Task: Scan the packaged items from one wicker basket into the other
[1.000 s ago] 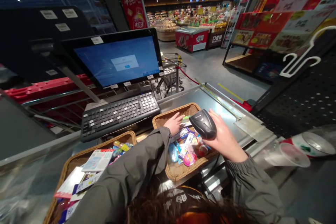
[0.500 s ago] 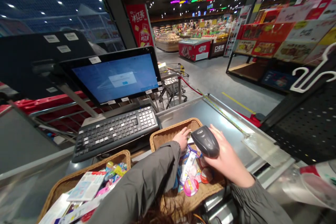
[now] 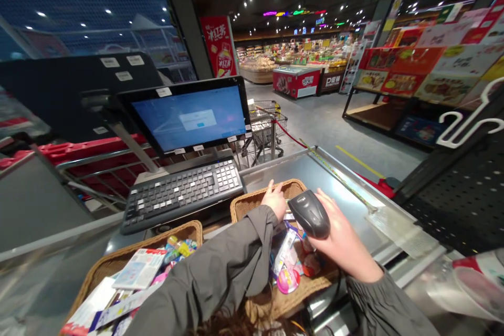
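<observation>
My right hand [image 3: 346, 249] is closed around a black barcode scanner [image 3: 310, 214], held over the right wicker basket [image 3: 246, 209]. Beside the scanner, my left hand [image 3: 275, 202] reaches over the far part of that basket, fingers apart and partly hidden by the scanner. Nothing shows in its grasp. Small packaged goods lie in the basket, among them a round pink package [image 3: 288, 280] and a long white-and-purple package [image 3: 284, 252]. Below my left sleeve, a second wicker basket [image 3: 91, 278] holds several colourful packets and a white card-like package [image 3: 139, 268].
A keyboard [image 3: 185, 191] and a monitor [image 3: 192, 115] with a dialog box stand ahead to the left. The metal counter [image 3: 311, 165] runs to the right. A shopping cart [image 3: 262, 128] stands behind it. A white hanger [image 3: 452, 131] hangs at the right.
My left hand has shifted slightly up, toward the basket's far rim, with a finger raised. The scanner stays in my right hand. The view has tilted and turned a little left.
</observation>
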Tool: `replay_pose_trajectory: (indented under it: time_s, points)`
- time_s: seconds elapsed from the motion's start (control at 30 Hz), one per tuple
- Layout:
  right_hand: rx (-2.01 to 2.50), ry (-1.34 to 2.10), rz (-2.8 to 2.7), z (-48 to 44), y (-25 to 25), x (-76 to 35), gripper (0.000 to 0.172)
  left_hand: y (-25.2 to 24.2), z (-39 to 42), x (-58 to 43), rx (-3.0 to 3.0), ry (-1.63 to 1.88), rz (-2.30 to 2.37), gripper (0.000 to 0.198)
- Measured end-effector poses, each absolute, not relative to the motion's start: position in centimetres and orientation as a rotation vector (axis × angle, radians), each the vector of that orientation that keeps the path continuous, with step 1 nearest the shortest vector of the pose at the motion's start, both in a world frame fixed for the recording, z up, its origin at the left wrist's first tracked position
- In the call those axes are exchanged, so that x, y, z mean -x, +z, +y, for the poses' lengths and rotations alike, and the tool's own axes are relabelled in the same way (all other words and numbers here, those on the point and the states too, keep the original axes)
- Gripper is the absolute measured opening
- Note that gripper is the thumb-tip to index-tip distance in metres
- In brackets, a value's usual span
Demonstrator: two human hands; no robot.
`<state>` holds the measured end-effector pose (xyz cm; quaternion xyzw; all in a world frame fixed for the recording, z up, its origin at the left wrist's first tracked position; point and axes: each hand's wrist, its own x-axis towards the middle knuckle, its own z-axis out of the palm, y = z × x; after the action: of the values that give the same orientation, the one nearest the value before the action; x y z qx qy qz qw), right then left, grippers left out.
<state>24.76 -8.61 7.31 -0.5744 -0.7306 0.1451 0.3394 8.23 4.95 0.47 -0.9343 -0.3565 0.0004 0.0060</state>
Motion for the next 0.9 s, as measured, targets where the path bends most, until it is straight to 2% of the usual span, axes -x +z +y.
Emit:
replay_pose_trajectory:
  time_s: [0.07,0.23,0.4,0.67,0.9]
  points:
    - [1.469,0.359,-1.895,-9.1,7.6,-24.5,0.063,3.3,4.2,-7.3,2.892,-0.033,-1.16,0.023]
    - [1.408,0.306,-1.902,-10.4,8.4,-23.7,0.062,10.2,1.8,-2.9,2.728,-0.394,-1.274,0.021]
    - [1.349,0.264,-1.993,-11.8,9.2,-22.4,0.063,14.5,-1.6,2.1,2.531,-0.624,-1.43,0.025]
    - [1.251,0.174,-2.13,-13.8,10.1,-18.5,0.065,16.1,-7.2,7.9,2.438,-0.791,-1.64,0.024]
    - [1.192,0.209,-2.252,-15.7,10.9,-13.4,0.057,16.1,-10.0,13.1,2.281,-0.854,-1.878,0.025]
